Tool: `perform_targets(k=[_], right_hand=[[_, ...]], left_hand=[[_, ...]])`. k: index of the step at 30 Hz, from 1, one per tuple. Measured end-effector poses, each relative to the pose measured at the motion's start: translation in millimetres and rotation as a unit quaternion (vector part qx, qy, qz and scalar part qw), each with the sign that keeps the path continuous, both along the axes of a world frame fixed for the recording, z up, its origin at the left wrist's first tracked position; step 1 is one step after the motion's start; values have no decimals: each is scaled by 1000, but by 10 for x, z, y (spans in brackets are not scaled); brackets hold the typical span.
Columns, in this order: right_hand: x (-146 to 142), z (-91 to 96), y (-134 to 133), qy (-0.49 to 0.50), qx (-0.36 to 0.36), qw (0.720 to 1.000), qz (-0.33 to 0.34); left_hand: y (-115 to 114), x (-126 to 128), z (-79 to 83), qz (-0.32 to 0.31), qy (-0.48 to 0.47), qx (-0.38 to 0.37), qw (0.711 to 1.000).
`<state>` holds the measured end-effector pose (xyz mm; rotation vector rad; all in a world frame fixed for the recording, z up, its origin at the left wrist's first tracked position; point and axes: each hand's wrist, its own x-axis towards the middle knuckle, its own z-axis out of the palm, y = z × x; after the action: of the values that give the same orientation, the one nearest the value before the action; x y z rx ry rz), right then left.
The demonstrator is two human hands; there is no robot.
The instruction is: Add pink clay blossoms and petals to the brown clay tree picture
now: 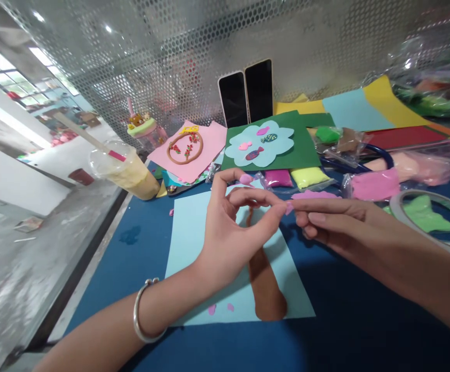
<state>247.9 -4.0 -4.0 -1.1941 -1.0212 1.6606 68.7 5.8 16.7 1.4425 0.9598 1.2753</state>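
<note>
My left hand and my right hand meet above a light blue paper sheet, both pinching one small bit of pink clay between their fingertips. A silver bangle circles my left wrist. On the sheet lies a brown clay tree trunk, partly hidden behind my left hand. Two tiny pink clay pieces sit on the sheet near its front edge. A flat pink clay patch lies just beyond my right fingers.
A plastic cup with a yellow drink stands at the left. Behind are a pink card with a clay ring, a green card with a blue cloud shape, two phones, bagged clay, a tape roll and a perforated metal wall.
</note>
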Motion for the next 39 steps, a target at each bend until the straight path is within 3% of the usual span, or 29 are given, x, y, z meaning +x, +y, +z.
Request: perform_targets(k=[9, 15, 26, 34, 39], right_hand=[[-96, 51, -44, -8, 10, 1000, 9], [-137, 95, -79, -15, 10, 1000, -22], [-223, 114, -122, -8, 45, 997, -59], [-181, 29, -91, -18, 29, 995, -91], [-124, -79, -21, 13, 22, 998, -62]], left_hand=[[-30, 38, -44, 47, 46, 127, 990], [-31, 28, -82, 84, 72, 187, 976], [-22, 49, -117, 75, 75, 271, 957], [-4, 31, -102, 62, 23, 259, 964], [-15, 16, -82, 48, 23, 141, 989]])
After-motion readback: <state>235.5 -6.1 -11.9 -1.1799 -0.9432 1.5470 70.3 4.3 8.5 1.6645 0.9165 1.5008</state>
